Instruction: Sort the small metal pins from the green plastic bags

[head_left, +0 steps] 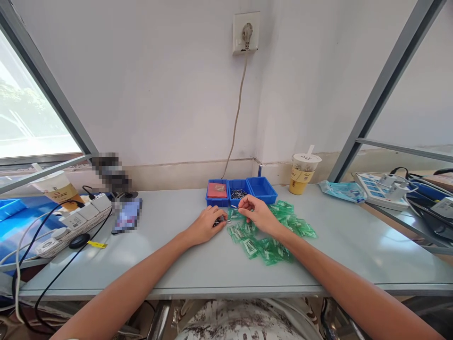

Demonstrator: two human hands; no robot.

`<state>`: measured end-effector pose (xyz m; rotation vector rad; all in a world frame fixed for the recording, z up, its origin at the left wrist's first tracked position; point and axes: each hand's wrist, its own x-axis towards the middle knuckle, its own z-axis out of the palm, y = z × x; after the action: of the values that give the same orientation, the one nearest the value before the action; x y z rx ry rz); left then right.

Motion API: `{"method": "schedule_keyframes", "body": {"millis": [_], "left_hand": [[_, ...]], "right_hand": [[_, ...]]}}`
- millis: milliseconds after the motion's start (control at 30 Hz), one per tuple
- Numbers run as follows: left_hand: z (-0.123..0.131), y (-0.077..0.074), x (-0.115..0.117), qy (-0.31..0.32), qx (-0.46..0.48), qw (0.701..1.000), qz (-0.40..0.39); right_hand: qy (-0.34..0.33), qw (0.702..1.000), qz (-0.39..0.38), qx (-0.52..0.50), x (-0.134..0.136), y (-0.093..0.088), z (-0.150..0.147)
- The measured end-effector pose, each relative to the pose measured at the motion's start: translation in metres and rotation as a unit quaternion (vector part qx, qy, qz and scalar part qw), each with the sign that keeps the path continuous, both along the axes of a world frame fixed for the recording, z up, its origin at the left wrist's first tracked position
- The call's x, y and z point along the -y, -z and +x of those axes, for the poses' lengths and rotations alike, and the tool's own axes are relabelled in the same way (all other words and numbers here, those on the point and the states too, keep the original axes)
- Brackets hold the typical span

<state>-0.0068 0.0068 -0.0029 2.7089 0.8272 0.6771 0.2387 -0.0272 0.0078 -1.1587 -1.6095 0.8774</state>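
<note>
My left hand (207, 225) rests on the table with its fingers curled round several small metal pieces (220, 220). They look like short pins or screws, too small to name surely. My right hand (257, 215) is closed in a pinch just in front of the blue bins, and a thin metal piece (234, 206) shows at its fingertips. The middle blue bin (238, 200) holds many small metal pieces. Under and around my right hand lie several green plastic bags (271, 250) with small metal parts inside.
The left bin (217, 203) contains a red packet (217, 190); the right bin (262, 189) adjoins the middle one. A drink cup (302, 174) stands behind, near a blue packet (343, 191). Power strips (83, 217) with cables and a phone (128, 215) lie on the left.
</note>
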Motion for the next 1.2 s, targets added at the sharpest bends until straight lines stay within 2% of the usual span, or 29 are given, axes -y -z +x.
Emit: {"method": "schedule_keyframes", "body": {"millis": [567, 967, 1200], "left_hand": [[0.003, -0.0014, 0.0017, 0.001, -0.005, 1.0, -0.002], [0.0034, 0.0011, 0.0005, 0.001, 0.008, 1.0, -0.01], [0.0035, 0.0001, 0.0015, 0.001, 0.003, 1.0, 0.008]], "right_hand": [[0.02, 1.0, -0.01, -0.002, -0.0034, -0.0004, -0.0011], [0.039, 0.998, -0.03, -0.042, -0.0038, 0.0009, 0.0005], [0.034, 0.999, -0.022, -0.02, -0.0058, 0.0054, -0.0009]]}}
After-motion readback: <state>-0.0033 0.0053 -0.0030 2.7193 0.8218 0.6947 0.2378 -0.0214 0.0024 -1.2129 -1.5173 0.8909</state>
